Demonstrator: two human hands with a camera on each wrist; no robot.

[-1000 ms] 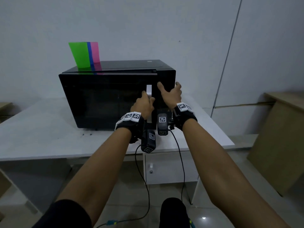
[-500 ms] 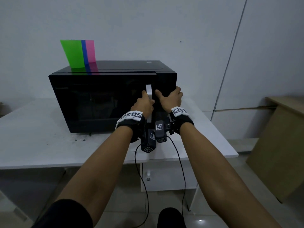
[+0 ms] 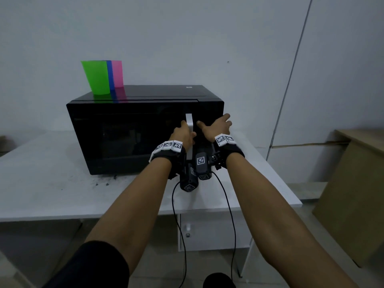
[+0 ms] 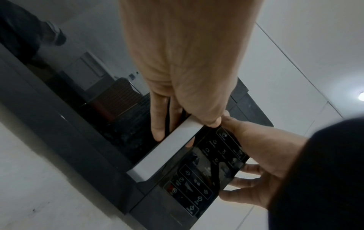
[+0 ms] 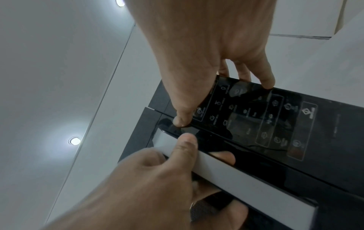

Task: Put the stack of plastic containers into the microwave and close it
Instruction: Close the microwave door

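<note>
A stack of plastic containers [image 3: 101,77], green, blue and pink, stands on top of the black microwave [image 3: 128,138] at its back left. The microwave door looks flush with the body. My left hand [image 3: 184,135] grips the white vertical door handle [image 3: 189,121], fingers behind the bar [image 4: 177,143] and thumb across its front. My right hand [image 3: 218,126] rests on the control panel [image 5: 265,116]. Its thumb presses the panel's left edge and its straight fingers reach over the microwave's right side.
The microwave sits on a white table [image 3: 41,183] with dark crumbs by its front foot. A wooden cabinet [image 3: 353,194] stands to the right. Cables [image 3: 176,204] hang from the wrist cameras over the table's front edge.
Both hands stay at the handle and the panel. My right hand's fingers have spread a little further over the microwave's right edge. The head view has shifted slightly.
</note>
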